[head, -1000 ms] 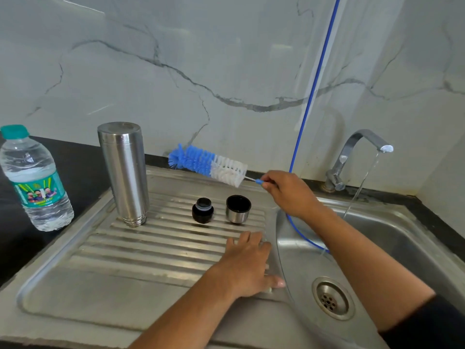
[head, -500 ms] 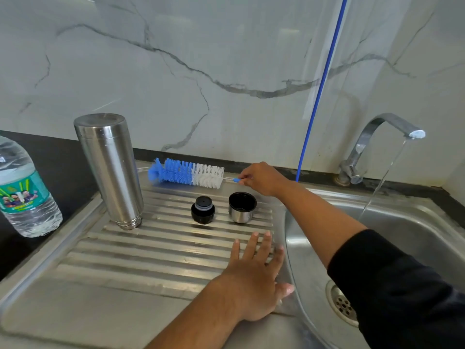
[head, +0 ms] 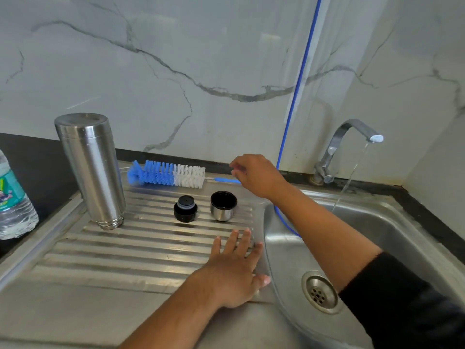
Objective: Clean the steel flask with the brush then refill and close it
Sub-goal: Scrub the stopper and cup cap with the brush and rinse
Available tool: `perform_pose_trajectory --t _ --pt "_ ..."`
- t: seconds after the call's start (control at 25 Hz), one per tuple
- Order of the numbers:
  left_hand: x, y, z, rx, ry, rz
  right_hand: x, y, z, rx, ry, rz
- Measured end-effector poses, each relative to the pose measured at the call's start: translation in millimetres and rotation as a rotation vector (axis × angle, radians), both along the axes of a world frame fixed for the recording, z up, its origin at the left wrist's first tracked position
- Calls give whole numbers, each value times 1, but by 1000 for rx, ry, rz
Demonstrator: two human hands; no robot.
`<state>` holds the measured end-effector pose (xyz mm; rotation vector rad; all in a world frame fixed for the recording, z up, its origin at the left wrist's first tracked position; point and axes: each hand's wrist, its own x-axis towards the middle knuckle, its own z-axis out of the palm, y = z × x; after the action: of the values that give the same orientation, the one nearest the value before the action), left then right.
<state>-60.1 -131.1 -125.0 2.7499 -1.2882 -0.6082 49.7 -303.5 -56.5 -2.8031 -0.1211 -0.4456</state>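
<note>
Right hand (head: 256,176) fingers loosely curled over brush (head: 167,174) handle at drainboard (head: 100,250) back edge, grasp unclear; left hand (head: 234,270) flat, fingers spread, near sink (head: 402,222) rim.

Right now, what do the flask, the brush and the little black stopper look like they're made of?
The flask, standing upside down on the draining board, looks like brushed stainless steel: a silvery satin sheen with soft reflections. The brush seems to have blue and white synthetic bristles on a thin wire stem with a blue plastic grip. The stopper looks like black plastic, fairly matt.
</note>
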Motion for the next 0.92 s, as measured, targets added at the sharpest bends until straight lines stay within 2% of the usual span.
perform_pose_trajectory --t 0.12,0.32,0.44,0.52,0.68,0.92 --pt "0 -1 0 -34 0 8 -60 -26 10 198 -152 -34" --pt "2 0 4 -98 -7 7 -147 -103 -1 559 -144 -200" --pt "2 0 4 -98 -20 4 -173 -150 -11 867 -257 -274" --pt "3 0 4 -102 -24 3 -168 -175 -14 982 -329 -379" --pt "5 -1 1 -100 -38 -3 -128 -209 -12 998 -257 -539" --pt "5 0 -4 -95 -56 -7 -85 -229 -14 788 19 -492"
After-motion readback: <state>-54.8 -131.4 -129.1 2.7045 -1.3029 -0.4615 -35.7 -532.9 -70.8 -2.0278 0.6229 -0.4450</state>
